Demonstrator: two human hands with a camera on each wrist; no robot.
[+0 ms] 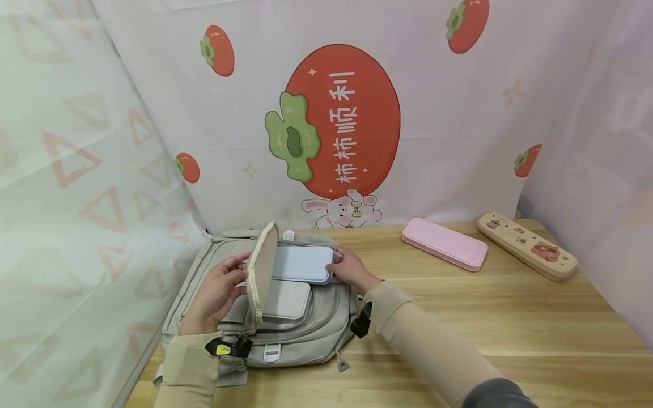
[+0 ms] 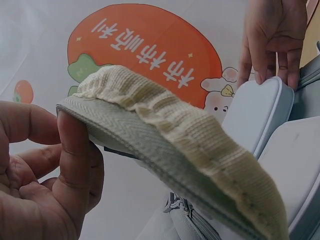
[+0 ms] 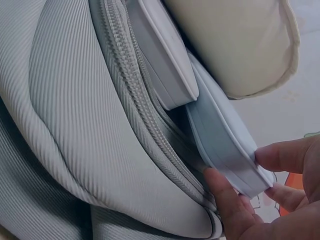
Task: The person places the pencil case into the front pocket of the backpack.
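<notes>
A grey backpack (image 1: 301, 347) lies on the wooden table with its front pocket unzipped. My left hand (image 1: 216, 292) pinches the edge of the pocket's flap (image 1: 263, 272) and holds it raised; the cream lining with its gathered edge shows in the left wrist view. My right hand (image 1: 352, 271) grips the outer end of a light blue pencil case (image 1: 302, 264), thumb on one face and fingers on the other side in the right wrist view. The blue case's other end is hidden behind the flap. Beside it a white pencil case (image 1: 287, 300) sits partly inside the pocket.
Toward the back right of the table (image 1: 433, 328) lie a pink pencil case (image 1: 445, 243) and a beige pencil case (image 1: 528, 245) with animal pictures. A printed cloth (image 1: 433, 164) hangs behind, with more cloth at both sides. The backpack lies close to the left cloth.
</notes>
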